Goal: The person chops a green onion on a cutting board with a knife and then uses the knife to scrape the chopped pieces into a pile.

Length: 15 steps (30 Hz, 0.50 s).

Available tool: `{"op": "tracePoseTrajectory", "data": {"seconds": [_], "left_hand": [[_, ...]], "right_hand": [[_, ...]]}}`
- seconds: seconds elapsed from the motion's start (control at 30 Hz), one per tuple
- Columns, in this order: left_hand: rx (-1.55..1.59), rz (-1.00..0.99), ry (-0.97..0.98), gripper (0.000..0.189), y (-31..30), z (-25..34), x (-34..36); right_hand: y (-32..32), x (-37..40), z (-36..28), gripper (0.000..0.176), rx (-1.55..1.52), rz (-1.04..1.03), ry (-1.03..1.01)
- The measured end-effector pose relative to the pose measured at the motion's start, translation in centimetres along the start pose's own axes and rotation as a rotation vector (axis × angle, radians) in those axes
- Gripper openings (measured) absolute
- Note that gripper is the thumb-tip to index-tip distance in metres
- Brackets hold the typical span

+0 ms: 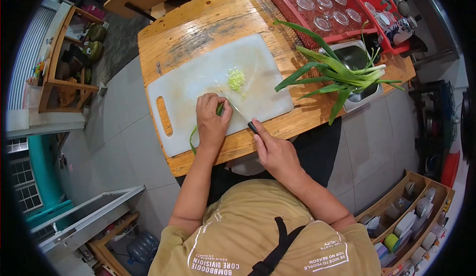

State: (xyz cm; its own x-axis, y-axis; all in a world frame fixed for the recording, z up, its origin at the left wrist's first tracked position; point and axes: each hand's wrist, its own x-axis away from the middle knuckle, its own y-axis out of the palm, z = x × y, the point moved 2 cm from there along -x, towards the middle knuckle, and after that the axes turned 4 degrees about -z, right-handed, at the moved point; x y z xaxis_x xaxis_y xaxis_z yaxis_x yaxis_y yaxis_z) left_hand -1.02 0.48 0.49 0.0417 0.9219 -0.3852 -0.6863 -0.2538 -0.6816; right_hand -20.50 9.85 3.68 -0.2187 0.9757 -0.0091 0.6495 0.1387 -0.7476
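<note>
My left hand (212, 117) is closed around a green onion (193, 139) on the white cutting board (186, 85); its long green leaf trails out below the hand toward the board's near edge. In my right hand (277, 154) is a knife (243, 113) with a black handle. Its blade points up and left, with the tip close beside my left fingertips. A small heap of chopped green onion (237, 81) lies on the board just beyond the blade. Whether the blade touches the stalk, I cannot make out.
At right, a bunch of green onions (337, 70) rests across a metal tray (364, 102). Behind it stands a red crate (277, 1) holding several upturned glasses (323, 2). The wooden table (198, 21) ends near my body. A wooden shelf box (396, 221) stands at lower right.
</note>
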Motion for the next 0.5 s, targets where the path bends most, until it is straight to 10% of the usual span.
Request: {"op": "tracePoseTrajectory", "data": {"seconds": [0.5], "left_hand": [[-0.014, -0.010, 0.005, 0.013, 0.0, -0.1, 0.1]], "right_hand": [[-1.7, 1.6, 1.4, 0.046, -0.133, 0.022, 0.054]]}}
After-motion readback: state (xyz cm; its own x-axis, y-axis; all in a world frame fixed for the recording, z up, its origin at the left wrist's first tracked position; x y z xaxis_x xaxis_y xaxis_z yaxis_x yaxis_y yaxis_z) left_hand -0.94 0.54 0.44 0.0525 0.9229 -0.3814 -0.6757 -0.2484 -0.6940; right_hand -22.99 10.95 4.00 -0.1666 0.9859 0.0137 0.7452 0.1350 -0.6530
